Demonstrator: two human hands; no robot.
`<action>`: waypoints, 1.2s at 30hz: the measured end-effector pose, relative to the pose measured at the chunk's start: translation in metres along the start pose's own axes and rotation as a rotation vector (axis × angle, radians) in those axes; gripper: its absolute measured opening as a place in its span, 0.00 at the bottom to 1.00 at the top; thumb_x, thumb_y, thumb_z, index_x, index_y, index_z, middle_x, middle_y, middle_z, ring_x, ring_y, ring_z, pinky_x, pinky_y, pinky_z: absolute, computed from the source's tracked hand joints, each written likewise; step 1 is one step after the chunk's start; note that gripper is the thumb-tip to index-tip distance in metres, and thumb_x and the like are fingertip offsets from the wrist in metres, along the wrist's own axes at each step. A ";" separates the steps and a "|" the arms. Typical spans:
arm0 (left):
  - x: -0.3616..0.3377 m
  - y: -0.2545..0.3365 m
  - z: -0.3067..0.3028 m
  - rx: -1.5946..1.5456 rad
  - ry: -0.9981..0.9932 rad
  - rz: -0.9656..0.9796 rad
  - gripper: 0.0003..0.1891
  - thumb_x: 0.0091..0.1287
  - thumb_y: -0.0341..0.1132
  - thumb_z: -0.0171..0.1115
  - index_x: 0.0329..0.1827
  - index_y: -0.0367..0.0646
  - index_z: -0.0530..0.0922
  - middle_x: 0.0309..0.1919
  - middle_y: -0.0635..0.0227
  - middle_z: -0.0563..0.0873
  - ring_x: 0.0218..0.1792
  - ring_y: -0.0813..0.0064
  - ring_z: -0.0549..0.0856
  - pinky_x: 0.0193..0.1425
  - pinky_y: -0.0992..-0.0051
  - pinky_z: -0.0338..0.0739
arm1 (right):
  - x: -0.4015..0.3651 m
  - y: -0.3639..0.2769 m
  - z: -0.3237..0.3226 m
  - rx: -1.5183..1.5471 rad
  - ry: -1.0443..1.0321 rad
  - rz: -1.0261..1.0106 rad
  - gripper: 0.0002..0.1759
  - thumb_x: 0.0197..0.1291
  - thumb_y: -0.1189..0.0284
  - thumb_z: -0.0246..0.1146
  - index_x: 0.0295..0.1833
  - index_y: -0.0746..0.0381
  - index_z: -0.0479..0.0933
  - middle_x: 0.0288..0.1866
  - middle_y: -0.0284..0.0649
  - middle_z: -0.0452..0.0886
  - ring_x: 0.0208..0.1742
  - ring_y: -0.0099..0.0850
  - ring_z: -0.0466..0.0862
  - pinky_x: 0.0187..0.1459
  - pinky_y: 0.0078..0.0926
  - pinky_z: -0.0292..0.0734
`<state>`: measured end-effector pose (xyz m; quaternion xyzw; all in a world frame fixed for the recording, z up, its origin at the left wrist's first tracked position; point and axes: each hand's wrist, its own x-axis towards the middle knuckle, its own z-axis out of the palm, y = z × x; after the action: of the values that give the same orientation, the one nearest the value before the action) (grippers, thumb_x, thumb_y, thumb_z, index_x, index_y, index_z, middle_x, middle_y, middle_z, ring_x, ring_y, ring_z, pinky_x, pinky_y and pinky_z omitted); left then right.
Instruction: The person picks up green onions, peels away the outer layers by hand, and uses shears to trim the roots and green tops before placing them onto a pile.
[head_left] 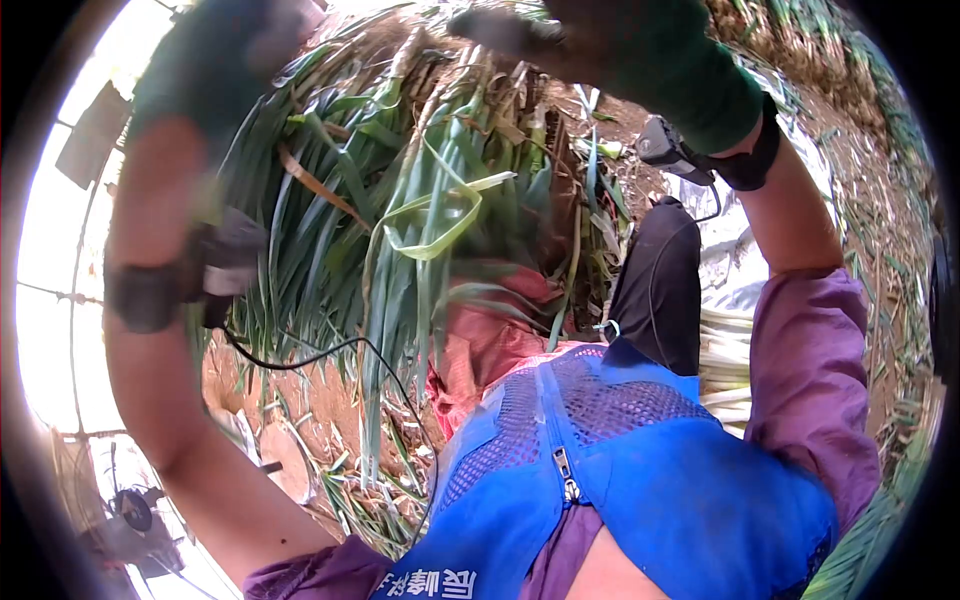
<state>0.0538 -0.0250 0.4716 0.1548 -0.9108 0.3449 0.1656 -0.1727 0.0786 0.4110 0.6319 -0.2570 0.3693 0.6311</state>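
Note:
A large heap of green onions [330, 220] with long leaves fills the upper middle, its leaves hanging toward my lap. My left hand [225, 60], in a dark green glove, is raised at the upper left beside the heap; motion smears its fingers. At the top, my right hand [600, 45], also gloved, reaches over the root end of the heap. Its dark fingertips are blurred and partly cut off by the frame, so its grip is unclear. A loose yellow-green leaf [435, 235] lies curled on top of the bundle.
Pale onion stalks [728, 360] lie right of my dark-clad knee [660, 270]. More onions [870, 80] line the upper right. A black cable [300, 362] runs from my left wrist device across the leaves. Leaf scraps litter the brown ground [330, 425].

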 end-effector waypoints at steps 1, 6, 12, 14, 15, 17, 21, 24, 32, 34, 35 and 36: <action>0.001 0.013 0.016 0.012 -0.035 0.080 0.17 0.68 0.37 0.59 0.58 0.45 0.76 0.44 0.61 0.85 0.46 0.65 0.87 0.48 0.65 0.81 | -0.010 0.004 0.005 -0.082 0.043 -0.070 0.33 0.64 0.55 0.63 0.67 0.66 0.70 0.60 0.51 0.78 0.62 0.48 0.79 0.66 0.44 0.73; -0.008 0.100 0.049 -0.071 -0.257 0.351 0.09 0.68 0.32 0.57 0.50 0.45 0.76 0.38 0.64 0.84 0.42 0.58 0.88 0.41 0.60 0.82 | -0.068 -0.059 -0.071 0.469 -1.143 0.687 0.30 0.56 0.64 0.72 0.64 0.59 0.73 0.35 0.42 0.83 0.32 0.37 0.84 0.38 0.38 0.83; 0.021 0.139 0.072 -0.137 -0.212 0.668 0.21 0.56 0.31 0.65 0.55 0.49 0.79 0.44 0.66 0.82 0.45 0.62 0.84 0.52 0.62 0.79 | -0.135 -0.117 -0.126 1.119 -1.056 1.521 0.27 0.55 0.68 0.69 0.60 0.63 0.72 0.36 0.39 0.83 0.34 0.28 0.82 0.40 0.28 0.79; 0.045 0.145 0.094 -0.308 0.110 0.822 0.19 0.54 0.31 0.65 0.51 0.50 0.81 0.43 0.67 0.83 0.45 0.64 0.84 0.61 0.62 0.76 | -0.133 -0.132 -0.143 1.164 -0.883 1.740 0.24 0.56 0.68 0.69 0.57 0.63 0.73 0.35 0.37 0.82 0.34 0.25 0.81 0.39 0.26 0.78; 0.058 0.151 0.104 -0.460 0.263 0.866 0.17 0.52 0.30 0.65 0.47 0.50 0.83 0.41 0.69 0.85 0.44 0.65 0.83 0.65 0.61 0.73 | -0.129 -0.142 -0.147 1.132 -0.783 1.831 0.23 0.56 0.68 0.70 0.56 0.63 0.74 0.35 0.36 0.81 0.34 0.23 0.80 0.38 0.25 0.77; 0.082 0.180 0.103 -0.368 0.223 0.840 0.16 0.52 0.28 0.63 0.45 0.50 0.84 0.40 0.70 0.86 0.49 0.68 0.84 0.73 0.59 0.68 | -0.149 -0.176 -0.145 0.800 -0.429 1.804 0.19 0.56 0.70 0.69 0.52 0.64 0.74 0.36 0.35 0.80 0.35 0.22 0.80 0.38 0.24 0.75; 0.128 0.227 0.060 -0.167 0.634 0.884 0.25 0.56 0.32 0.63 0.60 0.58 0.81 0.53 0.73 0.84 0.60 0.72 0.80 0.76 0.58 0.66 | -0.165 -0.190 -0.147 0.432 -0.053 1.868 0.18 0.57 0.72 0.67 0.52 0.65 0.73 0.33 0.35 0.79 0.32 0.24 0.79 0.37 0.24 0.76; 0.143 0.250 0.026 -0.470 0.607 0.770 0.31 0.61 0.35 0.68 0.70 0.58 0.74 0.68 0.69 0.76 0.70 0.63 0.73 0.74 0.59 0.67 | -0.219 -0.165 -0.185 0.386 0.168 1.869 0.11 0.61 0.71 0.65 0.46 0.61 0.73 0.29 0.32 0.77 0.25 0.20 0.75 0.23 0.16 0.73; 0.104 0.230 0.132 -0.611 0.190 0.698 0.23 0.69 0.40 0.65 0.67 0.48 0.77 0.66 0.57 0.77 0.67 0.54 0.76 0.70 0.59 0.70 | -0.373 -0.158 -0.333 -0.595 0.872 2.157 0.17 0.55 0.67 0.75 0.49 0.60 0.82 0.31 0.36 0.85 0.28 0.25 0.81 0.29 0.18 0.77; 0.075 0.222 0.177 -0.678 0.031 0.602 0.23 0.67 0.38 0.67 0.65 0.47 0.77 0.66 0.55 0.78 0.67 0.53 0.76 0.70 0.57 0.70 | -0.424 -0.183 -0.385 -0.814 0.694 2.398 0.15 0.57 0.59 0.69 0.38 0.60 0.80 0.25 0.34 0.77 0.24 0.25 0.76 0.25 0.28 0.75; 0.060 0.218 0.197 -0.757 -0.050 0.565 0.22 0.66 0.37 0.67 0.63 0.46 0.78 0.65 0.53 0.78 0.67 0.51 0.75 0.70 0.57 0.71 | -0.448 -0.196 -0.403 -0.745 0.915 2.465 0.18 0.60 0.54 0.65 0.38 0.59 0.80 0.26 0.36 0.78 0.25 0.29 0.78 0.27 0.32 0.77; 0.043 0.218 0.210 -0.860 -0.163 0.434 0.19 0.63 0.33 0.67 0.58 0.45 0.80 0.61 0.54 0.79 0.64 0.48 0.77 0.68 0.55 0.71 | -0.458 -0.213 -0.433 -0.468 0.914 2.739 0.21 0.63 0.50 0.62 0.41 0.59 0.81 0.31 0.38 0.81 0.28 0.34 0.80 0.31 0.36 0.79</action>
<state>-0.1122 -0.0194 0.2155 -0.0948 -0.9920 -0.0494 0.0671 -0.3387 0.4570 -0.1104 -0.3862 -0.4786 0.7827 -0.0954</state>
